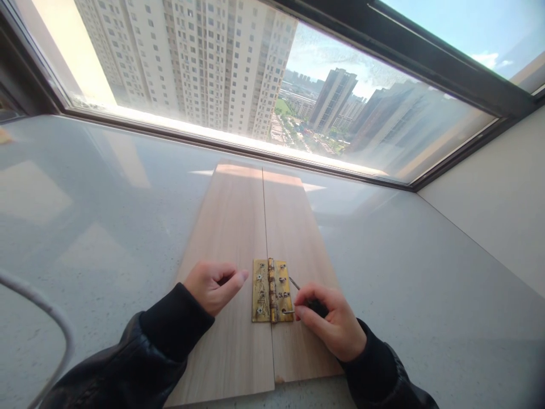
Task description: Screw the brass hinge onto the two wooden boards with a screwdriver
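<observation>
A worn brass hinge (271,291) lies flat across the seam between two pale wooden boards. Several screws sit in its left leaf, heads near the surface, while some in the right leaf stick up. My right hand (330,324) is closed just right of the hinge. Its thumb and forefinger pinch a small screw (288,312) at the lowest hole of the right leaf. A thin screwdriver (294,283) is also held in that hand, its shaft pointing up and left, its dark handle mostly hidden by the fingers. Left of the hinge, my left hand (215,286) is curled closed; its inside is hidden.
The left board (232,216) and right board (287,216) lie side by side on a speckled white sill (140,227). A dark-framed window (238,149) rises behind them. A white cable (59,324) curves at the far left, and a white wall (489,199) stands right.
</observation>
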Action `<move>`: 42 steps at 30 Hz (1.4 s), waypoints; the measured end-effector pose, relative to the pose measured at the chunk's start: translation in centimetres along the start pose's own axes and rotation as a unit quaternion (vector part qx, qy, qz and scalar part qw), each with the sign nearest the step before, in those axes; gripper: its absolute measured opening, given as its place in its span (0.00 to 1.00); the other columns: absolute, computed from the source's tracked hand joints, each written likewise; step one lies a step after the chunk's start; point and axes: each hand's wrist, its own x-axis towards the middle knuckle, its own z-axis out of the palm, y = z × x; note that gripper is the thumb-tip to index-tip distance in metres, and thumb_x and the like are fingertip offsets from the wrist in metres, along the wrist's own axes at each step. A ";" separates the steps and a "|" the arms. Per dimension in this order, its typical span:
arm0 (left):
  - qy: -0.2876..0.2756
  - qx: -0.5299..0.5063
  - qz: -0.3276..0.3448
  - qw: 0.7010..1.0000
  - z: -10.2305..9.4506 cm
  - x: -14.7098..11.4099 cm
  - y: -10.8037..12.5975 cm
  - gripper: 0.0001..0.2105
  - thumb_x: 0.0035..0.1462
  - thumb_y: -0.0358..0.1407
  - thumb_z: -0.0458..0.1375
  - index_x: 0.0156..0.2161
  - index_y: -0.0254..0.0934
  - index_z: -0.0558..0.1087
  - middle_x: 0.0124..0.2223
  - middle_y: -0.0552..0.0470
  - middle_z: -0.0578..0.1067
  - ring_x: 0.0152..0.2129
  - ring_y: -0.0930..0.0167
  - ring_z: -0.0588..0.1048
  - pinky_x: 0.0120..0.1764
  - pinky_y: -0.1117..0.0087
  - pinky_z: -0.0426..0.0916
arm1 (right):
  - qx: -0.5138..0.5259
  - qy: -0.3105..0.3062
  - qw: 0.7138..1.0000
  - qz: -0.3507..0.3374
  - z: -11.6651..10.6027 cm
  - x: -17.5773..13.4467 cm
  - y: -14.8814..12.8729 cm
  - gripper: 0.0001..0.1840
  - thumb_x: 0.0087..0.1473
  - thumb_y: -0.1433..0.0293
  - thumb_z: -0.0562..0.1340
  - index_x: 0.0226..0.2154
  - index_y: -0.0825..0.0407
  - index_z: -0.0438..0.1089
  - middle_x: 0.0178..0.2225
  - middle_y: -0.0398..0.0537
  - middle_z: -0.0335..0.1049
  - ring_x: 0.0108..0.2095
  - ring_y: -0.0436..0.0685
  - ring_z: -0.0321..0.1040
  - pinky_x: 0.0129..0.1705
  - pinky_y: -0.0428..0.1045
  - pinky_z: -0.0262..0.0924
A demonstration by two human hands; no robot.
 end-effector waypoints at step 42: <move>0.011 -0.003 0.007 1.000 0.0 -0.1 -0.1 0.20 0.55 0.42 0.48 0.17 0.37 0.49 0.19 0.59 0.45 0.16 0.78 0.49 0.22 0.72 0.46 | -0.042 -0.021 0.985 -0.168 0.5 0.4 1.1 0.08 0.49 0.69 0.64 0.34 0.55 0.72 0.24 0.45 0.67 0.20 0.47 0.58 0.22 0.44 0.55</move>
